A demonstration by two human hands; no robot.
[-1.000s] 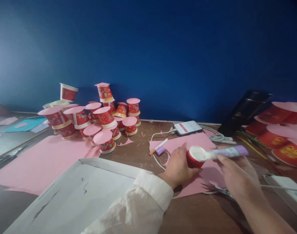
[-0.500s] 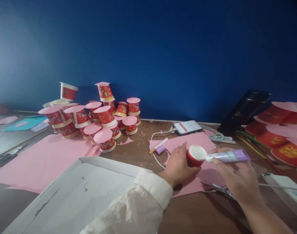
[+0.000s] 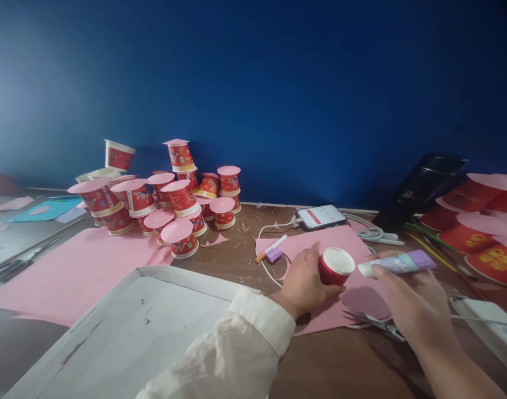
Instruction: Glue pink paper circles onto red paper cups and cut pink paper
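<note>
A red paper cup with its white round end facing up is gripped by my left hand over pink paper. My right hand has its fingers round a purple and white glue stick, whose white tip points at the cup, a small gap away. Below my right hand lie scissors, beside a pink paper disc. Left of the cup, a purple cap and an orange and white stick rest near the paper's edge.
Red cups topped with pink discs stand stacked at left; more red cups are at right. A white tray, pink sheets, a phone with a cable, a black bottle and a white device surround the hands.
My right hand and the glue stick have moved right, away from the cup's rim. The scissors and pink disc show more. My left hand keeps its hold on the cup.
</note>
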